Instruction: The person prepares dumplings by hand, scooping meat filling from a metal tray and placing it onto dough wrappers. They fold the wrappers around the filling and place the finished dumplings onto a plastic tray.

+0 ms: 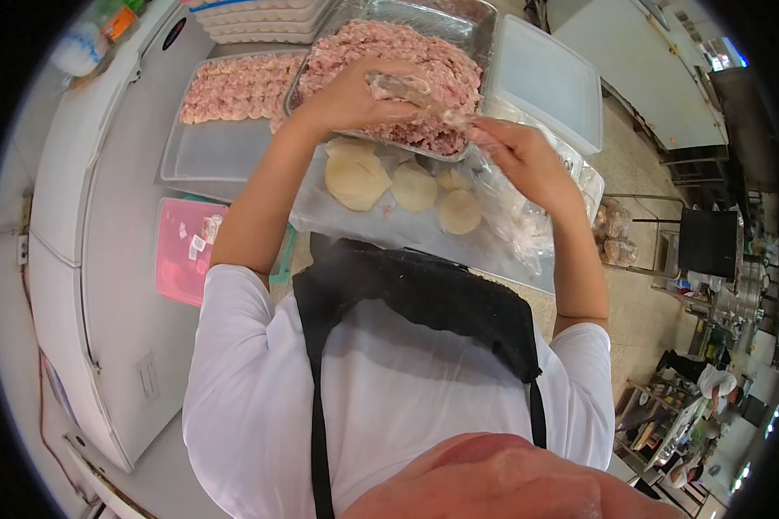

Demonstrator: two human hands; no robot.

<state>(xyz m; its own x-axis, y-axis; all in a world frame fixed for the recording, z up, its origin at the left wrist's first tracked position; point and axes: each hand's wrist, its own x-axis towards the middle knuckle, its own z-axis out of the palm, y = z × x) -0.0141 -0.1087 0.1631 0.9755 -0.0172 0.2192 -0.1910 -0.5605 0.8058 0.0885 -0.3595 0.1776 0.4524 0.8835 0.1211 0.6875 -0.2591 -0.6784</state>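
Over a metal tray (491, 52) heaped with ground meat (355, 48), my left hand (355, 97) curls round crumpled clear plastic film (402, 89). A twisted end of that film stretches to the right, where my right hand (524, 156) pinches it near the tray's front right corner. Whether the film is a bag or a glove I cannot make out. In front of the tray, round pale dough wrappers (355, 179) lie on a grey-white board. More loose clear plastic (515, 221) bunches below my right hand.
Left of the meat tray, a flat tray (208, 160) bears rows of filled pieces (234, 91). Stacked white egg-style trays (264, 22) stand behind. A translucent lid (550, 78) lies at the right, a pink-lidded box (177, 259) at the left. A white appliance (138, 233) borders the left.
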